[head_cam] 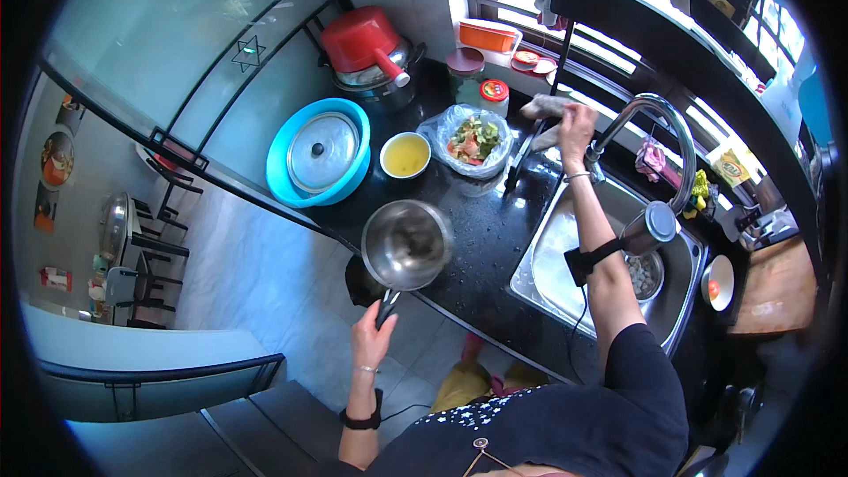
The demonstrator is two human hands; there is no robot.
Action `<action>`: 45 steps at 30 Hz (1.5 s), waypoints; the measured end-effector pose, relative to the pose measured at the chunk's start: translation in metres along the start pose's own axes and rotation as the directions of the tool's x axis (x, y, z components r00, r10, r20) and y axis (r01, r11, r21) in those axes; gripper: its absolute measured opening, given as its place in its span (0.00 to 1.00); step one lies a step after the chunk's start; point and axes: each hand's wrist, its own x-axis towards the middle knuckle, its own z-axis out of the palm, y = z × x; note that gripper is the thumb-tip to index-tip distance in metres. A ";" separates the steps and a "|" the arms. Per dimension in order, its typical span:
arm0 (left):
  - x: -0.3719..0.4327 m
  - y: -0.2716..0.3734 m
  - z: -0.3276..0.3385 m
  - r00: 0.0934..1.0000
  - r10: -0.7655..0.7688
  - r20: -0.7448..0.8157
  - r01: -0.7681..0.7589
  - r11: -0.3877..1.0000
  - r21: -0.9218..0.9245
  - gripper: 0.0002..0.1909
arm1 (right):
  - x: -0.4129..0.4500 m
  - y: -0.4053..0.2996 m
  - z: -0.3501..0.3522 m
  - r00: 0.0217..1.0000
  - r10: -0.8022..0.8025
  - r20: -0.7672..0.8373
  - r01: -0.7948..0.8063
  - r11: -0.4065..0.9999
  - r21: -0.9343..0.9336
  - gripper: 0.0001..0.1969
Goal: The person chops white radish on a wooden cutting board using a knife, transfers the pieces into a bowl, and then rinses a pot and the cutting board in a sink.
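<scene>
My left hand [371, 341] grips the black handle of a steel saucepan [405, 245], held over the front edge of the black countertop [477, 238]. Only a dark, blurred reflection or residue shows inside the pan. My right hand [576, 136] reaches across the sink to the back of the counter, closed on a greyish cloth [548, 106] beside a black rack post. The faucet [686, 146] arches just right of that hand. Below my right forearm is the steel sink [553, 271]. A metal bowl [644, 276] of pale pieces sits inside it, partly hidden by the arm.
A bag-lined bowl of food scraps [474, 139], a bowl of yellow liquid [405, 155] and a blue basin [281, 159] holding a pot lid stand to the left. Behind are jars [493, 96] and a red pot [361, 40]. A cutting board [775, 285] lies right.
</scene>
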 end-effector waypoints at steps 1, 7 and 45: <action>-0.004 0.009 -0.008 0.999 0.012 -0.037 -0.012 1.000 -0.013 0.17 | 0.004 0.002 -0.006 0.997 0.045 -0.069 -0.048 0.998 -0.037 0.05; -0.020 -0.035 -0.024 0.990 -0.122 -0.070 0.119 0.992 -0.050 0.11 | -0.020 0.038 0.018 0.775 0.298 0.558 0.201 0.720 -0.665 0.13; -0.078 -0.063 -0.061 0.970 -0.234 -0.070 0.235 0.972 0.007 0.10 | -0.257 -0.083 0.062 0.693 -0.144 0.706 0.127 0.989 0.076 0.20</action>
